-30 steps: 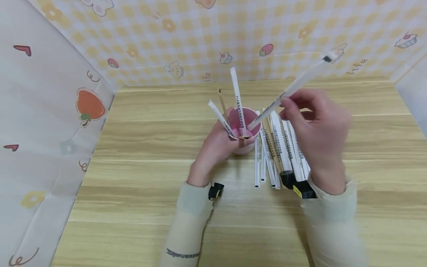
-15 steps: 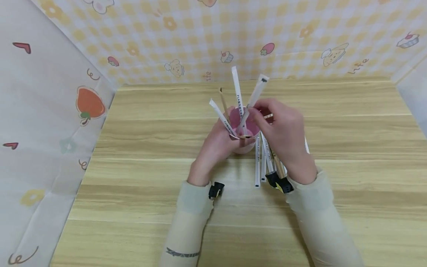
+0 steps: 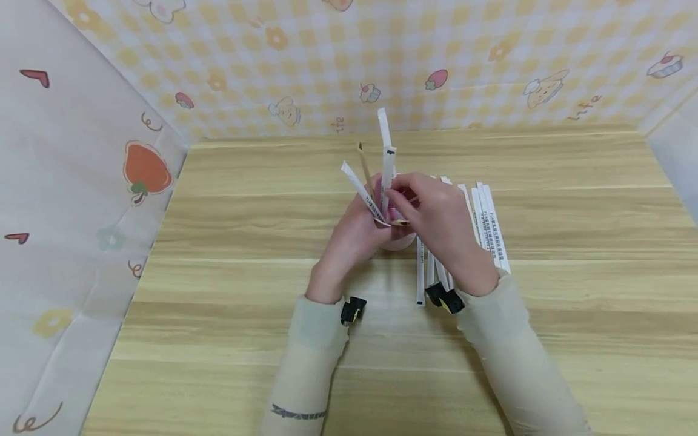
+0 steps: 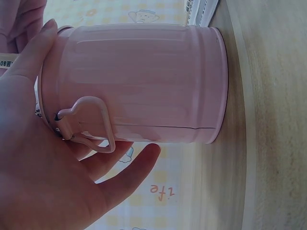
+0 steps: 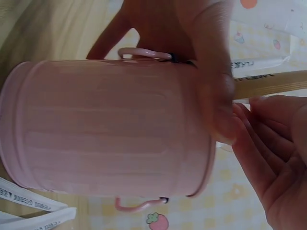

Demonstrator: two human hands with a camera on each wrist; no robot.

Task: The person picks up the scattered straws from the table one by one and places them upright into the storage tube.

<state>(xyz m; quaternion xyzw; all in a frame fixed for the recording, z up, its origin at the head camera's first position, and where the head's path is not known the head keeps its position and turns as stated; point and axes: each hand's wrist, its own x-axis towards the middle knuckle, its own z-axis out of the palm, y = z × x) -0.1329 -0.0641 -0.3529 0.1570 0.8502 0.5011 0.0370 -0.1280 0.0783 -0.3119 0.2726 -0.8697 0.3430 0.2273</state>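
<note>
My left hand (image 3: 357,227) grips a pink bucket (image 4: 139,81) near its rim, thumb on one side and fingers round the other. The bucket has ribbed walls and small wire handles (image 4: 98,122), and stands upright on the table. My right hand (image 3: 436,212) is over the mouth, pinching a paper-wrapped straw (image 3: 388,162) whose lower end is inside the bucket. Another wrapped straw (image 3: 384,124) rises behind it, and one (image 3: 357,184) leans left. A thin brown stick with a dark tip (image 3: 365,166) stands among them. The right hand covers much of the bucket's mouth.
Several wrapped straws (image 3: 493,224) lie on the wooden table (image 3: 229,290) right of the bucket, partly under my right forearm. Behind the table rises a yellow checked backdrop (image 3: 327,60); a white printed sheet (image 3: 71,181) borders the left side.
My right hand has moved left and inward, carrying the wrapped straw into the bucket; the straw has swung from slanting right to nearly upright. The left hand and bucket have stayed put.
</note>
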